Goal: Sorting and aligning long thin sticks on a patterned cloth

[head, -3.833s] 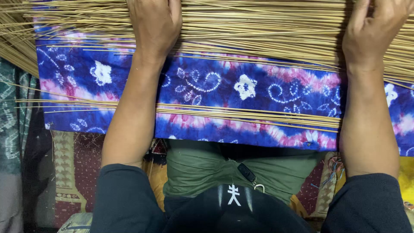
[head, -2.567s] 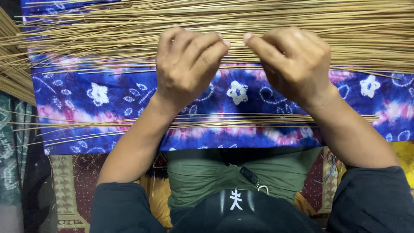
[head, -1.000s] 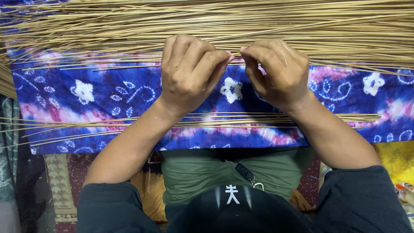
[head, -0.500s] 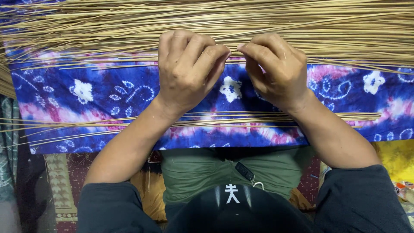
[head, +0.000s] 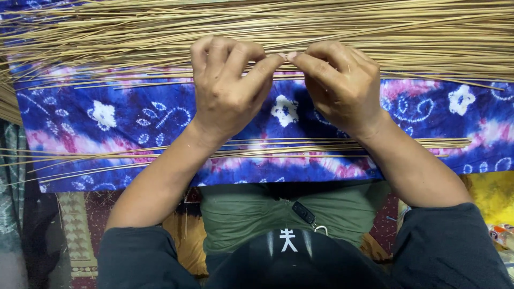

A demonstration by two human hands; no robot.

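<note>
**Both hands pinch one stick at the edge of the heap**

The left hand (head: 227, 91) and right hand (head: 340, 88) are each closed in a pinch, fingertips almost meeting, on what looks like a single thin stick (head: 235, 69); the stick itself is hard to single out between them.

Taking the blue cloth (head: 134, 118) as the landmark: nearest its front edge lies a small bundle (head: 428, 144), running left to right under both forearms. The hands are over the middle of the cloth. Along its far edge spreads the big heap (head: 375, 32), from which the pinched stick seems drawn.

To do this well, I judge a light, even pinch suits, drawing the stick along its length, not bending it.

Its long axis runs left to right, parallel to the cloth's long edge.
</note>
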